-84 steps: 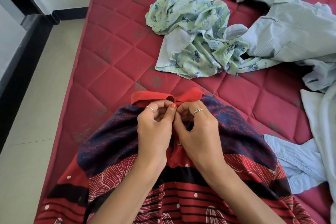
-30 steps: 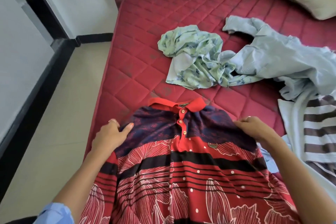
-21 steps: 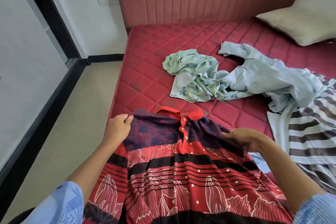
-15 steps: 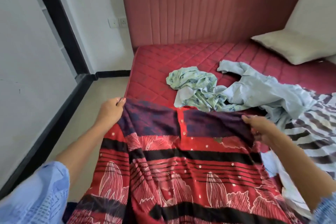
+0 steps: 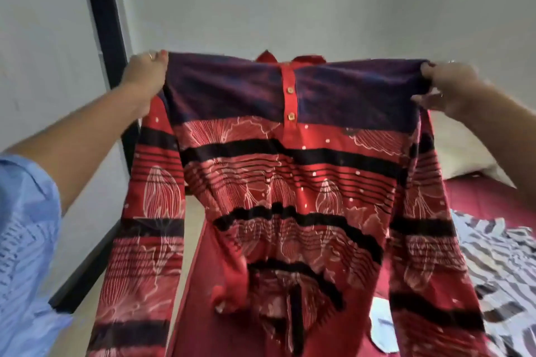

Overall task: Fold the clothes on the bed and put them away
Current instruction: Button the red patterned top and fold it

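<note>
A red polo shirt (image 5: 290, 177) with a navy yoke, black stripes and white leaf print hangs spread in the air in front of me, buttoned placket facing me, long sleeves dangling. My left hand (image 5: 146, 74) grips its left shoulder and my right hand (image 5: 448, 87) grips its right shoulder, both raised at the same height. The red quilted bed (image 5: 487, 200) lies below and behind it, mostly hidden by the shirt.
A brown-and-white striped garment (image 5: 499, 264) lies on the bed at the right. A cream pillow (image 5: 461, 151) rests behind it. A bit of light blue cloth (image 5: 381, 327) shows low right. A black door frame (image 5: 100, 20) and white walls stand behind.
Both hands moved from the collar to the shoulders, then lifted the shirt off the bed into the air. My view tilted up; the green and pale blue garments are hidden now.
</note>
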Demonstrator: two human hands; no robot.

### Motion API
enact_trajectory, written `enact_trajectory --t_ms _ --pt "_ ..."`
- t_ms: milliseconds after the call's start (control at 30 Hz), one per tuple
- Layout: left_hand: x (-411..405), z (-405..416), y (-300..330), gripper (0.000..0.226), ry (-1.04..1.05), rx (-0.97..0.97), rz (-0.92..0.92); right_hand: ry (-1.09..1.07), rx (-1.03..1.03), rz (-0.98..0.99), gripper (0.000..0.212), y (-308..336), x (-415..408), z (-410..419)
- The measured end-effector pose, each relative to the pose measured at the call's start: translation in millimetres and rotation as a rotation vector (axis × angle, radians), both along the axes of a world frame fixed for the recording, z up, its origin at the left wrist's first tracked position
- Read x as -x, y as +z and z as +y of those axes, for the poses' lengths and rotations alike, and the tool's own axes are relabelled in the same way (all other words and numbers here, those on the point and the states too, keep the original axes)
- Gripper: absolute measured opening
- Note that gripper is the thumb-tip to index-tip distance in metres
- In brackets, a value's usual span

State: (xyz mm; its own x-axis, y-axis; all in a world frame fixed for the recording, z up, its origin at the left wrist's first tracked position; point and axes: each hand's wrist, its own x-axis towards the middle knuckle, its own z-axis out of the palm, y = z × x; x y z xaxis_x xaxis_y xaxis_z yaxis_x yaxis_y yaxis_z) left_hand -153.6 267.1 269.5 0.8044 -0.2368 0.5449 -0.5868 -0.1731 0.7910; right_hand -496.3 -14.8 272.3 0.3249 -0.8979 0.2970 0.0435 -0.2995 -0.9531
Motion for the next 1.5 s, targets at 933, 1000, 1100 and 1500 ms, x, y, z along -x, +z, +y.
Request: enact_trajectory --t_ms 933,1000,1100,1500 --pt "22 73 69 0.028 -0.092 -0.33 -0.446 -0.119 0.564 0.313 0.03 34 69 28" --pt "26 71 65 0.029 -0.124 -0.325 -0.42 -0.064 0.539 0.372 0.015 25 69 24" --pt "34 72 60 0.054 -0.207 -0.348 -0.306 -0.024 0.567 0.499 0.023 6 68 14" --pt "23 62 14 0.103 -0.247 -0.807 -0.197 -0.324 0.725 0.63 0.004 -54 44 -18"
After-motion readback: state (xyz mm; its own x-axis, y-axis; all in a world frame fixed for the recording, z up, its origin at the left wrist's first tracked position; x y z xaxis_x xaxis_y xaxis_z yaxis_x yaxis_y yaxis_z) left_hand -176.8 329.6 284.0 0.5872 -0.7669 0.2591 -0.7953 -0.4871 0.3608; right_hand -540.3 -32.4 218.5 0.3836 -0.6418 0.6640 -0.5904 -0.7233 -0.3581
